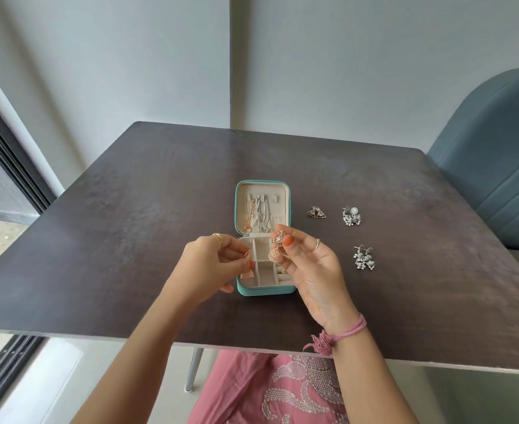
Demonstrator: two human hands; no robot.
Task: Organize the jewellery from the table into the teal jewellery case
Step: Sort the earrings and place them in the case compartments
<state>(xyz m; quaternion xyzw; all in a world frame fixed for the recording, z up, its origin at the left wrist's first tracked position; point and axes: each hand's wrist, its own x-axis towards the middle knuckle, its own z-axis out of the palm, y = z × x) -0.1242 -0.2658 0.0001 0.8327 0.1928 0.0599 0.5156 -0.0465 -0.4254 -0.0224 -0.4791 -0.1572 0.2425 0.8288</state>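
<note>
A: What are the hands doing just now?

B: Both are pinching. The right hand (310,267) is closing thumb and forefinger on the top of a rose-gold jhumka earring (275,250), its dome dangling free over the teal jewellery case (265,290). The left hand (213,264) is pinching the matching earring (247,264) the same way, just over the case's left compartments.

A: And the case?

B: It is lying open near the middle of the surface (129,209), lid flat toward the far edge, with a gold chain (247,217) and a silver chain (261,217) hanging on the lid's hooks. The tray's centre compartments are looking empty — the right ones are partly hidden behind the right hand.

A: How will those earrings handle?

B: Lightly, I'd judge. They are looking like thin filigree metal, stiff in each part but hinged, so the dome is likely swinging under the stud. The post at the back is probably the weak spot (easily bent), so taking hold of the solid upper piece, as both hands are doing, seems safest — and lowering rather than dropping.

A: What's waiting?

B: Toward the right edge, well apart from the case: a small triangular pair (316,212), a silver beaded pair (352,215) beyond it, and another silver beaded pair (363,257) nearer the person. Those bead clusters are looking prone to tangling, so lifting each by its stud should be wiser.
</note>
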